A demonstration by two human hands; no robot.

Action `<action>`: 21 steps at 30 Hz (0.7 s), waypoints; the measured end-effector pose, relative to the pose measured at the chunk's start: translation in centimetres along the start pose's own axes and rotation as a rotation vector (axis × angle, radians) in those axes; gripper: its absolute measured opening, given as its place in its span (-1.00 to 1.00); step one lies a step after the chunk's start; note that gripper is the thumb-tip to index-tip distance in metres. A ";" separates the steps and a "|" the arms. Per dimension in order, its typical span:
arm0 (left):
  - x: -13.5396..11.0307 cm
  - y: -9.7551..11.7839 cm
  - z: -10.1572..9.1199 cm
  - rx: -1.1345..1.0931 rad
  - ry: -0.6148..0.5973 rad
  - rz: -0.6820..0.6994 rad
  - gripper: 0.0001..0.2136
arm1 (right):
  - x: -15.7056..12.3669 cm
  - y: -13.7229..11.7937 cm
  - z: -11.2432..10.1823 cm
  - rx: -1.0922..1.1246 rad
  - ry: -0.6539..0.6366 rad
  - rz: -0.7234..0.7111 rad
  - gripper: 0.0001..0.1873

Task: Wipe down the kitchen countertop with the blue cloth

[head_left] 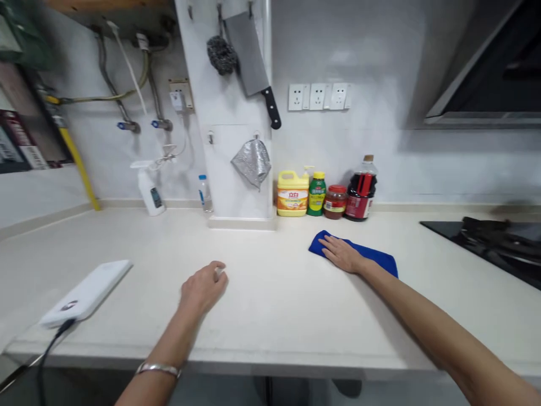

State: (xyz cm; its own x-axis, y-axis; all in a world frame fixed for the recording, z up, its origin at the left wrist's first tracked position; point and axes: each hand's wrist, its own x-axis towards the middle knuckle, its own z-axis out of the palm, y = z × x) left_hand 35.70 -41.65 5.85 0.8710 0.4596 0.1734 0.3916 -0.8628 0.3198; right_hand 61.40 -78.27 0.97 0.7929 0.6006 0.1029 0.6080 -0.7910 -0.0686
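Note:
My right hand (341,255) lies flat on a blue cloth (378,258), its fingers stretched toward the cloth's left end. The cloth is spread on the white countertop (270,304), and part of it is hidden under my hand and forearm. Farther left, my left hand (203,288) rests on the counter with its fingers curled in. A small pale patch shows between its thumb and forefinger; whether this is an object or the counter behind, I cannot tell. There is a silver bangle (158,369) on my left wrist.
Along the wall stand a yellow detergent jug (292,194), a green bottle (316,194), a red-lidded jar (335,202) and a dark sauce bottle (361,192). A white power bank (88,292), spray bottle (149,190) and water bottle (205,193) are left. A cleaver (249,53) hangs above; a stove (499,242) is right.

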 end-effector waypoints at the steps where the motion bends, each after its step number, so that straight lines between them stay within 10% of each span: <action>1: 0.1 0.0 -0.1 0.007 -0.011 -0.004 -0.60 | -0.9 1.8 -0.1 -0.003 0.008 0.033 -0.35; 10: 1.3 0.1 -0.7 0.041 -0.096 -0.034 -0.54 | -10.4 11.7 -0.7 -0.020 0.068 0.151 -0.32; 21: 2.5 -0.5 0.1 0.097 -0.103 -0.023 -0.48 | -20.4 6.4 -4.4 0.105 -0.038 -0.101 -0.35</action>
State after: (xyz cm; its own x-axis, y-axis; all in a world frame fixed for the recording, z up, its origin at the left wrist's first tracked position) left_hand 37.71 -40.13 6.04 0.8855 0.4595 0.0690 0.4340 -0.8709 0.2305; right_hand 48.92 -96.10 2.75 0.7276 0.6817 0.0771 0.6837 -0.7112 -0.1636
